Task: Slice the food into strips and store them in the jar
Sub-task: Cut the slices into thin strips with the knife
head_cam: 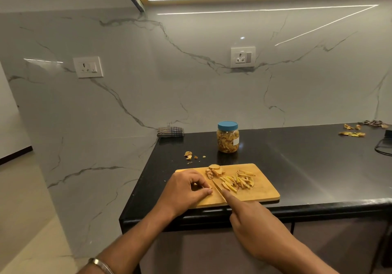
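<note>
Two hands work at the near edge of the board (265,191). The left hand (186,191) has thumb and fingers curled, pinching a small piece I cannot make out; the right hand (252,225) grips the knife (218,188), forefinger laid along its spine. Just right of the blade lie cut strips (239,181); uncut chunks (215,171) wait at the far edge. Slicing looks partly done. Beyond, the jar (228,137), lid on, is nearly full of strips.
</note>
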